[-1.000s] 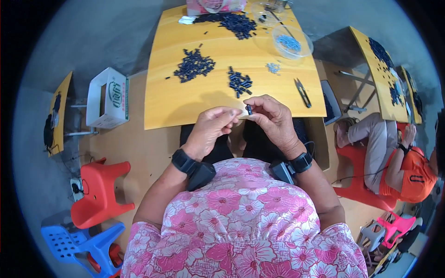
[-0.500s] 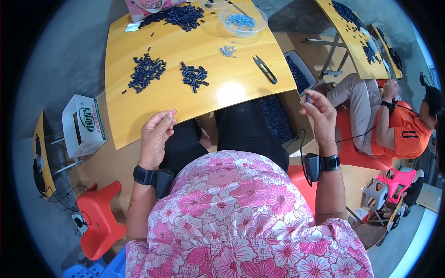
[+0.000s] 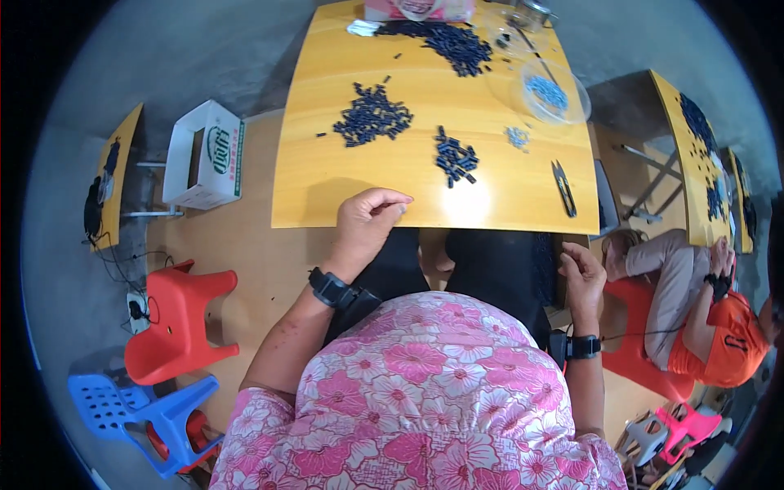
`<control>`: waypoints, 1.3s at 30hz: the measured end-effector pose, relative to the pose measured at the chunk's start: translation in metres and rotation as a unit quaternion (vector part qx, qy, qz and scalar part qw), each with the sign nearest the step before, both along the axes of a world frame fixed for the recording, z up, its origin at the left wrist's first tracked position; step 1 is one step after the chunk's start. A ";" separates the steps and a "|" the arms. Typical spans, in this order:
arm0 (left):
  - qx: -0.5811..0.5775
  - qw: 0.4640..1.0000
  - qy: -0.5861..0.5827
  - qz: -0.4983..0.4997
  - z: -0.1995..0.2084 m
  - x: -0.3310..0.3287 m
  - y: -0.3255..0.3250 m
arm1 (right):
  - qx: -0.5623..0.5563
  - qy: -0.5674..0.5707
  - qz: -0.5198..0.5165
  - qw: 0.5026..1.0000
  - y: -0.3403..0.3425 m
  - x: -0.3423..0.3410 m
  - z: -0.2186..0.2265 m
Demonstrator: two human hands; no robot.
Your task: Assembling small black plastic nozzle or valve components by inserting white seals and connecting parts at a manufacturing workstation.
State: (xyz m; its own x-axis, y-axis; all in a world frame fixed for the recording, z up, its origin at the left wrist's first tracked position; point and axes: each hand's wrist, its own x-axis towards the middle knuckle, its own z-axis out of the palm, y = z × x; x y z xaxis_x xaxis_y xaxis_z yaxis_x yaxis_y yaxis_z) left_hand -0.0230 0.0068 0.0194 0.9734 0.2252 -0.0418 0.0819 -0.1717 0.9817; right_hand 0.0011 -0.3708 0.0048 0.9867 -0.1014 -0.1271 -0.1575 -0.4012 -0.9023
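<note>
My left hand [image 3: 367, 229] is over the near edge of the yellow table [image 3: 327, 188], thumb and forefinger pinched together; whatever may be between them is too small to make out. Beyond the table's near right corner, low beside my leg, my right hand [image 3: 583, 282] has its fingers loosely bent and apart, with no piece visible in them. A small pile of short black tube-like pieces [image 3: 455, 157] lies ahead of my left hand, and a larger pile [image 3: 371, 116] to its left. Small silvery pieces [image 3: 517, 137] and black-handled thread snips [image 3: 564, 189] rest on the right side.
At the back are a big black heap [image 3: 457, 49], a pink bag [image 3: 420, 10] and a clear tub [image 3: 578, 110] of bluish pieces. A white carton [image 3: 184, 167] and red chair [image 3: 180, 327] stand left. A person in orange [image 3: 719, 343] sits right, at another table [image 3: 694, 196].
My view has swung right, so the table appears squarer. My left hand has come to the table edge. My right hand has lowered, and the small dark piece it pinched no longer shows.
</note>
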 end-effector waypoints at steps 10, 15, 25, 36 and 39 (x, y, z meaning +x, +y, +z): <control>0.064 0.998 -0.019 -0.002 -0.002 0.004 0.013 | -0.061 -0.181 0.248 0.950 0.137 0.054 0.056; 0.093 0.995 -0.029 -0.008 -0.003 0.003 0.015 | -0.087 -0.222 0.276 0.931 0.188 0.084 0.050; 0.083 0.994 -0.064 -0.009 -0.001 0.004 0.019 | -0.130 -0.206 0.291 0.925 0.263 0.115 0.027; 0.091 0.992 -0.084 -0.027 -0.004 0.003 0.022 | -0.231 -0.229 0.307 0.894 0.293 0.122 0.026; 0.081 0.993 -0.087 -0.017 -0.005 0.003 0.024 | -0.244 -0.281 0.312 0.874 0.285 0.124 0.036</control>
State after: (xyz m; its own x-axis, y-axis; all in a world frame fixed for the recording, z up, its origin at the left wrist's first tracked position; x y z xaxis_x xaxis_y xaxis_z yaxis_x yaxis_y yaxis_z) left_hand -0.0202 0.0307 0.0140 0.9701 0.1813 0.1614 -0.0952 -0.3277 0.9400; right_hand 0.1250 -0.0855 0.0408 0.7617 0.5724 0.3036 0.6429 -0.6090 -0.4645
